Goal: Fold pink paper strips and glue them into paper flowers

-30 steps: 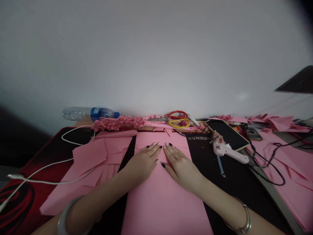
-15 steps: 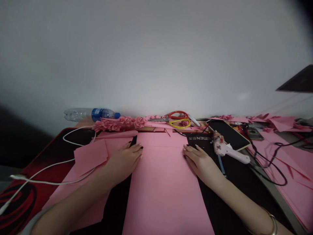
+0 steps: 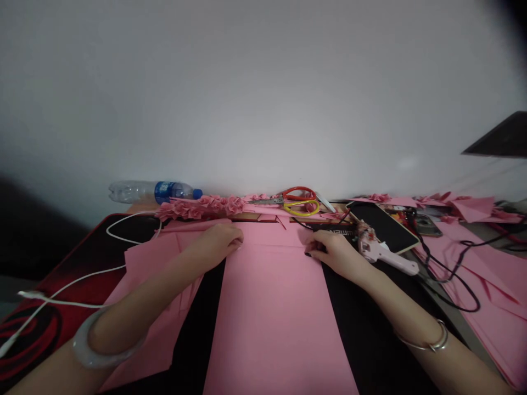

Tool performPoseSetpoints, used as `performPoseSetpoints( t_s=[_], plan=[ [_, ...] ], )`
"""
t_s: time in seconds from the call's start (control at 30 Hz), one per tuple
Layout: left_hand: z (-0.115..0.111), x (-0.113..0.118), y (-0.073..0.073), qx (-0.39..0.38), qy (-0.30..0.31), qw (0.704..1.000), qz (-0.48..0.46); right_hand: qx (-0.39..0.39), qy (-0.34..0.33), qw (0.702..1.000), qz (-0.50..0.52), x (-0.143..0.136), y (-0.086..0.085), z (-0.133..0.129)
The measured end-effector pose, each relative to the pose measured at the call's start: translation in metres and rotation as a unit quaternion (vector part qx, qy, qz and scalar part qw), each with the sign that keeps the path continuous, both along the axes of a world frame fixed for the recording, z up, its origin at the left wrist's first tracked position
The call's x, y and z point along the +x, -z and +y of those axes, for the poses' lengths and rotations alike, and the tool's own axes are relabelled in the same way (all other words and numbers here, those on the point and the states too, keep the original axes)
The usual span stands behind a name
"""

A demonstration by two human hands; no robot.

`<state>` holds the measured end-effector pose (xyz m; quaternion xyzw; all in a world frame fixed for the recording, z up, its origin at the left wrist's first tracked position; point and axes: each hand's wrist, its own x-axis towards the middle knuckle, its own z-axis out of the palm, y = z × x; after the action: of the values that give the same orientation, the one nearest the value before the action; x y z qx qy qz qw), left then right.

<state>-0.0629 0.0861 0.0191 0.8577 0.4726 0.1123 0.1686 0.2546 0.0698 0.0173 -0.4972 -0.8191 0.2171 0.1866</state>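
Note:
A long sheet of pink paper (image 3: 275, 307) lies lengthwise in front of me on the black mat, with a crease running across it near its far end. My left hand (image 3: 220, 240) is closed at the sheet's left edge by that crease, its fingertips curled onto the paper. At the opposite edge my right hand (image 3: 329, 251) is closed too, thumb and fingers pinching the paper. Beneath my left forearm lie more pink paper pieces (image 3: 158, 334), partly hidden. A white glue gun (image 3: 387, 255) rests just right of my right hand.
Along the wall lie a plastic bottle (image 3: 140, 192), pink paper flowers (image 3: 197, 207) and scissors (image 3: 300, 201) with red and yellow handles. To the right are a dark tablet (image 3: 389, 226), black cables (image 3: 448, 285) and more pink sheets (image 3: 486, 274). A white cable (image 3: 74, 282) crosses the left side.
Both hands have gone from lying flat with outstretched fingers to curled fingers at the sheet's edges. They have shifted slightly toward the far end.

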Motion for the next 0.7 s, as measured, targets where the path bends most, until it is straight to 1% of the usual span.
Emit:
performPoseSetpoints(
  t_s=[0.07,0.23,0.37,0.53,0.7],
  plan=[
    [0.001,0.000,0.001,-0.001,0.003,1.000,-0.010,-0.003,-0.010,1.000,-0.001,0.000,0.000,0.001],
    [0.006,-0.001,0.003,-0.012,0.008,1.000,-0.021,-0.013,-0.010,1.000,-0.003,0.002,0.000,0.006],
    [0.008,0.000,-0.001,-0.017,0.019,0.999,-0.019,-0.016,-0.019,1.000,-0.004,0.001,-0.004,0.007],
    [-0.001,-0.001,-0.008,0.001,0.022,0.999,-0.027,0.029,-0.024,0.999,0.012,-0.003,-0.005,0.000],
    [-0.013,-0.001,-0.008,0.019,0.009,1.000,-0.008,0.060,-0.038,0.997,0.023,-0.004,-0.003,-0.008]
  ],
)
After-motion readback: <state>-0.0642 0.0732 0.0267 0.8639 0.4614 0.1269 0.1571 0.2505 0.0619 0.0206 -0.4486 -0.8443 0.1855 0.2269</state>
